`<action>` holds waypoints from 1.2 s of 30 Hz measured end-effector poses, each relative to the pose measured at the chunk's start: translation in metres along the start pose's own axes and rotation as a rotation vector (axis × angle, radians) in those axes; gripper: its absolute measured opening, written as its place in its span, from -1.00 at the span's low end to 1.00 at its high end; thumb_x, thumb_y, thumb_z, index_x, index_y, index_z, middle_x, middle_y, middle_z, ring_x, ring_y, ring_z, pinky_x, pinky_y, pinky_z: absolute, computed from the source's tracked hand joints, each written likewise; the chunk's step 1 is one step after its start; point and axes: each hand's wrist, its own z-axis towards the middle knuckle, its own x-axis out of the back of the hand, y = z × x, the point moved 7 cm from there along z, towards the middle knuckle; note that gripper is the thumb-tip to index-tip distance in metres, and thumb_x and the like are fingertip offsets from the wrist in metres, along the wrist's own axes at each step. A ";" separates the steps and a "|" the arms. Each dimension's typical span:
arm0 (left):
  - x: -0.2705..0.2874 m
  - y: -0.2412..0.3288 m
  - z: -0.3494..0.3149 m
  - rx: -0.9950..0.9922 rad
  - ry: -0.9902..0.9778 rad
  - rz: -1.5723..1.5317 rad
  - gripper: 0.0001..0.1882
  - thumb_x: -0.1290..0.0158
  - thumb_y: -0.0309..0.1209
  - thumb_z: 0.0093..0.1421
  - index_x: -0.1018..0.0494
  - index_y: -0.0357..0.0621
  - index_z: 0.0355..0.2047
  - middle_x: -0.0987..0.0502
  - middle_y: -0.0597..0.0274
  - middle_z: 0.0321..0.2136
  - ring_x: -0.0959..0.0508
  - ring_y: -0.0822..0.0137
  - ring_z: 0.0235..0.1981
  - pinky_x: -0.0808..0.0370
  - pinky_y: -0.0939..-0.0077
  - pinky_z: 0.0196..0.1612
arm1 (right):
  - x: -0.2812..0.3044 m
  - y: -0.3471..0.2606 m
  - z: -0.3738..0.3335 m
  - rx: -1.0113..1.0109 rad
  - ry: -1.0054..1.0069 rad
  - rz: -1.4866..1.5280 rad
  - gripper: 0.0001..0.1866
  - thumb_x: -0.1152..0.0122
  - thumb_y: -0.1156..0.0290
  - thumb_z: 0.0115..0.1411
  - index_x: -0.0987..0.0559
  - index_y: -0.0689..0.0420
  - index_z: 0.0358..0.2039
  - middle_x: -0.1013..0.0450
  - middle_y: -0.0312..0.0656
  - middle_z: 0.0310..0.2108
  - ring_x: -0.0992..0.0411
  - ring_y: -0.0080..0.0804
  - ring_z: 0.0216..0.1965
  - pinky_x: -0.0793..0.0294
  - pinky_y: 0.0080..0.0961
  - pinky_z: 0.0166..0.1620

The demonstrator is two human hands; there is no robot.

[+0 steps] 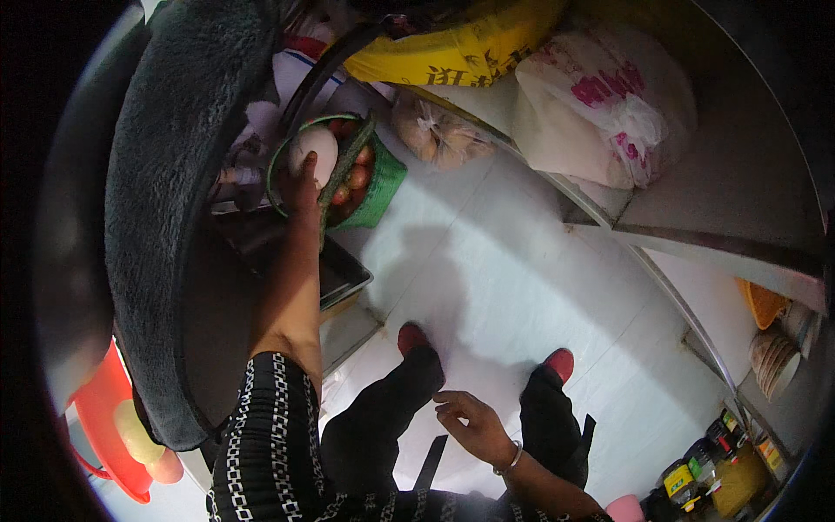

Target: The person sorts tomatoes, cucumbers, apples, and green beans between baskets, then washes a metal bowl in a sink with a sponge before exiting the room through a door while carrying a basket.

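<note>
My left hand (302,190) reaches into a green basket (383,193) on the left. Its fingers are against a large, smooth, pale rounded thing (317,150) whose kind I cannot make out; part of the grip is hidden. Beside that thing, a long green cucumber-like vegetable (352,157) leans across the basket and over its rim. Several round reddish vegetables (357,177), which look like tomatoes, lie under and next to it. Low in front of my body, my right hand (474,426) hangs with loosely bent fingers and nothing in it.
A dark metal tray (346,280) sits below the basket. Clear bags of round tan items (435,135) lie past it. On the right, a shelf (696,230) bears a tied white bag (609,104); bottles (683,483) stand lower right. A dark fleecy cloth (178,174) hangs left.
</note>
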 end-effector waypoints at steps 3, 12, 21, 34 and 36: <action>-0.006 0.005 0.003 0.122 0.170 -0.086 -0.28 -0.27 -0.09 0.00 -0.29 -0.15 0.09 -0.29 0.02 0.06 -0.37 0.07 0.02 -0.49 0.17 -0.11 | 0.002 -0.007 0.000 0.026 0.003 -0.020 -0.73 -0.11 0.56 0.19 -0.43 0.22 -0.07 -0.42 -0.11 -0.07 -0.49 -0.41 -0.15 -0.52 -0.51 -0.07; -0.018 0.004 -0.005 0.151 0.301 -0.247 -0.39 -0.18 -0.12 0.07 -0.31 -0.20 0.04 -0.30 0.04 0.02 -0.37 0.07 -0.03 -0.46 0.21 -0.08 | 0.013 0.002 0.014 0.099 0.026 -0.042 -0.69 -0.16 0.55 0.16 -0.45 0.18 -0.05 -0.47 -0.17 -0.16 -0.49 -0.46 -0.18 -0.51 -0.54 -0.10; -0.040 -0.141 -0.166 0.515 -0.253 0.000 -0.60 -0.07 -0.25 0.08 -0.35 -0.21 -0.12 -0.36 0.14 -0.18 -0.42 0.13 -0.22 -0.44 0.29 -0.18 | 0.052 0.029 -0.001 -0.087 0.132 -0.145 -0.76 -0.16 0.60 0.14 -0.49 0.19 -0.15 -0.48 -0.26 -0.27 -0.46 -0.58 -0.26 -0.45 -0.64 -0.16; 0.155 0.216 -0.321 0.304 -0.788 -0.350 -0.69 0.13 -0.30 0.32 -0.39 -0.15 0.00 -0.55 0.16 -0.22 -0.53 0.41 -0.20 -0.43 0.54 -0.13 | -0.062 -0.332 0.054 0.093 0.255 0.071 -0.31 -0.12 0.09 0.21 -0.14 0.20 0.21 -0.35 -0.08 0.00 -0.44 -0.22 -0.11 -0.46 -0.30 -0.07; 0.186 0.249 -0.286 0.263 -0.683 -0.376 -0.65 0.15 -0.27 0.33 -0.38 -0.13 0.04 -0.54 0.18 -0.16 -0.52 0.41 -0.16 -0.42 0.52 -0.10 | -0.065 -0.358 0.092 0.085 0.290 0.193 -0.62 -0.11 0.06 0.21 -0.42 0.10 -0.14 -0.45 -0.23 -0.25 -0.45 -0.39 -0.32 -0.50 -0.42 -0.29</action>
